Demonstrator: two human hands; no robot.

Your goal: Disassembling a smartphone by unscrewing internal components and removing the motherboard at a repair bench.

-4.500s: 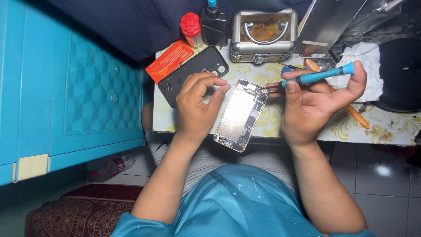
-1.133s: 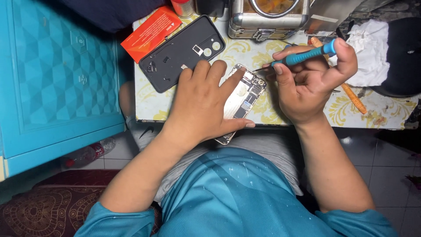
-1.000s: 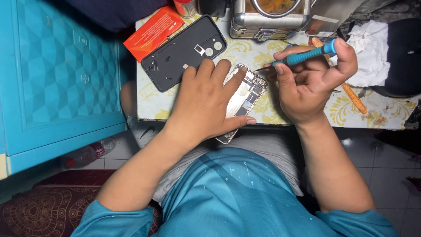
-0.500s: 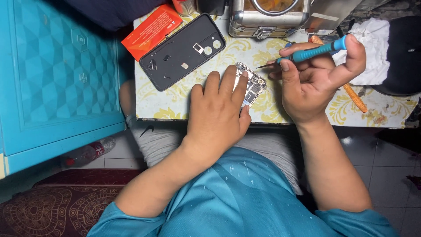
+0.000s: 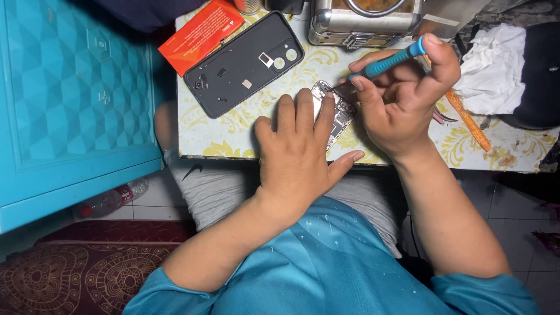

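The person is working at a small table [image 5: 245, 137] with a yellow floral cover, and the opened phone body [image 5: 333, 111] is lying near its front edge, mostly hidden under the left hand [image 5: 300, 157]. That hand is pressing flat on it, fingers spread, pinning it rather than gripping. To my eye the phone is a light, thin, stiff thing with bare, fragile parts showing, best steadied by its edges or flat as now, not by its exposed insides. Its long axis is running diagonally, the visible end pointing up and away toward the right hand [image 5: 402, 96]. That hand is closed around a blue-handled screwdriver [image 5: 388, 63], tip angled down-left to the phone's exposed end. Beyond the left fingers a black back cover [image 5: 245, 64] is lying inside-up, an orange packet [image 5: 201, 35] past it.
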